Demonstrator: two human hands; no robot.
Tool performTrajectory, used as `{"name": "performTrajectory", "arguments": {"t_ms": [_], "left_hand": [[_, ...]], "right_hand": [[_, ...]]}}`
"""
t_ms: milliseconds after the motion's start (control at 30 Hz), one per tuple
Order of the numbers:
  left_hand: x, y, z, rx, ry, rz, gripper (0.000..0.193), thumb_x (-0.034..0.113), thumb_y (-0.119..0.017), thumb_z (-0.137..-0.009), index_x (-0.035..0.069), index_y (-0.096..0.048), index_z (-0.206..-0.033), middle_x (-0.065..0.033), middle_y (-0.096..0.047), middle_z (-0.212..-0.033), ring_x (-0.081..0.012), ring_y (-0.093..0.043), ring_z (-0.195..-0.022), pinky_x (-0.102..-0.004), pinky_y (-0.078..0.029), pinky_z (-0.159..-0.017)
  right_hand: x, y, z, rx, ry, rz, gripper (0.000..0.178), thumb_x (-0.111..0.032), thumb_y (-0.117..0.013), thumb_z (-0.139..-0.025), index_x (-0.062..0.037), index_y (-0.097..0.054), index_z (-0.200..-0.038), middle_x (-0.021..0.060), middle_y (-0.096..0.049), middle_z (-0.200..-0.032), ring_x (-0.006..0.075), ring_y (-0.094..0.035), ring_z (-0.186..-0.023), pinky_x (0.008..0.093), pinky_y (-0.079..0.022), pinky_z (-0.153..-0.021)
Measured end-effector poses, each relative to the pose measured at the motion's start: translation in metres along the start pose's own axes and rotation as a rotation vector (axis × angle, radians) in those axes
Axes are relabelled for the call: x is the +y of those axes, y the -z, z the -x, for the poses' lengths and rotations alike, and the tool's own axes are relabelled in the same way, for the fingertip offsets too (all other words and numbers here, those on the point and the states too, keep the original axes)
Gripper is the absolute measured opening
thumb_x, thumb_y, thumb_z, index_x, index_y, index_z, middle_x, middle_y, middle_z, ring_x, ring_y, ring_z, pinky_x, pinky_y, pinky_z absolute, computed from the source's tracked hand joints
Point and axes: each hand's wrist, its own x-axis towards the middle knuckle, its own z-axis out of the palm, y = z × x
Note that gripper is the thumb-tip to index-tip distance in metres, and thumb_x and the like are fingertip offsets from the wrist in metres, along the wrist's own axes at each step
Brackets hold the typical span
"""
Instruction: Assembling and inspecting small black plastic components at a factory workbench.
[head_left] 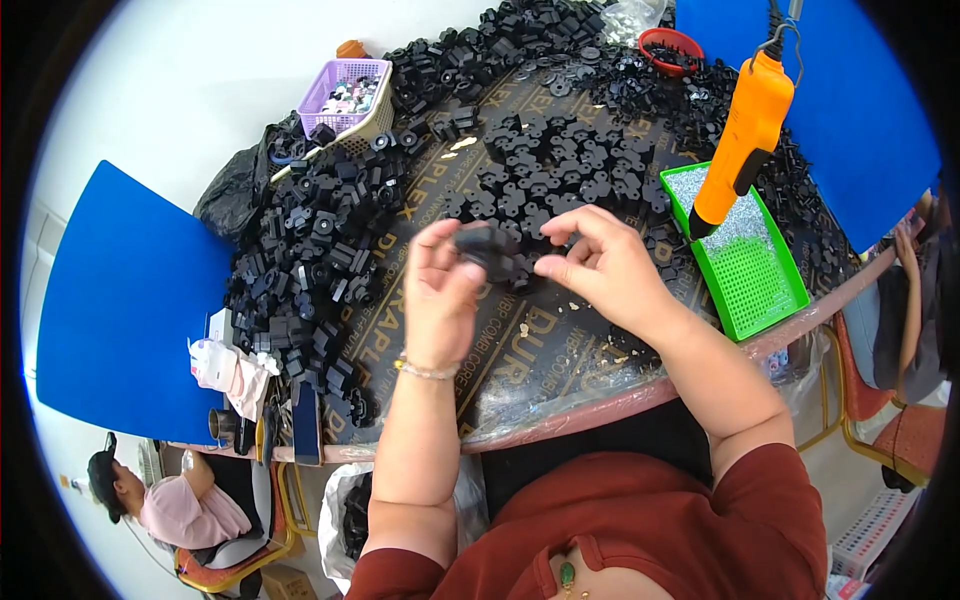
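My left hand [440, 290], with a beaded bracelet at the wrist, is closed around a black plastic part [485, 248]. The part is smeared by motion, so its exact shape does not show. Just to its right, my right hand [610, 265] is held with curved fingers, thumb and forefinger tips apart, and I see nothing between them. Beyond both hands, many flat black plastic plates [560, 165] with holes lie spread over the table. A heap of black block-shaped plastic housings [320, 240] covers the table to the left.
An orange electric screwdriver [745, 140] hangs at the right above a green tray [750, 290] of small silvery screws. A red bowl [672, 50] of black bits and a purple basket [345, 95] stand at the back. Blue panels [130, 310] flank the table; a person [185, 505] sits lower left.
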Motion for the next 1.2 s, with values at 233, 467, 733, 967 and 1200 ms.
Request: {"name": "performTrajectory", "arguments": {"t_ms": [233,467,733,967,1200], "left_hand": [[0.040,0.071,-0.031,0.273,0.119,-1.331,0.040,0.007,-0.078,-0.078,-0.001,-0.060,-0.112,-0.0101,-0.067,-0.096,-0.0160,-0.066,-0.086,-0.0284,-0.053,-0.077],[-0.004,0.109,-0.069,0.180,0.206,-1.365,0.042,0.026,-0.067,-0.090,0.004,-0.058,-0.124,-0.0229,-0.065,-0.108,-0.0395,-0.062,-0.101,-0.0416,-0.049,-0.092],[0.017,0.066,-0.043,-0.215,0.371,-1.098,0.110,0.027,-0.077,-0.078,0.019,-0.005,-0.159,-0.0316,0.013,-0.159,-0.0347,0.005,-0.152,-0.0435,-0.009,-0.120],[-0.028,0.048,-0.045,-0.054,0.246,-1.007,0.098,0.013,-0.063,-0.080,0.023,-0.006,-0.160,-0.0289,0.024,-0.158,-0.0412,0.000,-0.151,-0.0410,-0.022,-0.118],[-0.012,0.072,-0.125,0.104,-0.099,-1.344,0.064,0.027,-0.062,-0.089,0.013,-0.041,-0.148,-0.0344,-0.007,-0.158,-0.0479,-0.010,-0.148,-0.0477,-0.016,-0.120]], "right_hand": [[0.003,0.019,-0.009,0.159,-0.047,-0.057,0.022,-0.011,-0.074,-0.086,-0.0010,-0.066,-0.105,0.0015,-0.061,-0.087,0.0054,-0.054,-0.065,0.0221,-0.047,-0.062],[-0.005,0.024,-0.008,0.157,-0.003,0.052,0.020,-0.009,-0.071,-0.087,-0.0005,-0.066,-0.104,0.0032,-0.063,-0.086,0.0072,-0.056,-0.066,0.0237,-0.047,-0.062],[-0.028,0.058,0.025,-0.308,-0.029,0.824,0.022,-0.011,-0.072,-0.080,-0.0042,-0.062,-0.098,0.0137,-0.062,-0.091,0.0342,-0.065,-0.087,0.0432,-0.053,-0.079],[-0.005,0.048,0.049,-0.426,-0.004,1.042,0.025,-0.001,-0.058,-0.082,-0.0041,-0.063,-0.106,0.0150,-0.062,-0.098,0.0325,-0.065,-0.093,0.0407,-0.055,-0.080],[0.005,0.056,0.046,-0.251,0.071,0.777,0.021,-0.004,-0.065,-0.080,-0.0063,-0.065,-0.101,0.0124,-0.062,-0.093,0.0337,-0.064,-0.090,0.0429,-0.053,-0.076]]}}
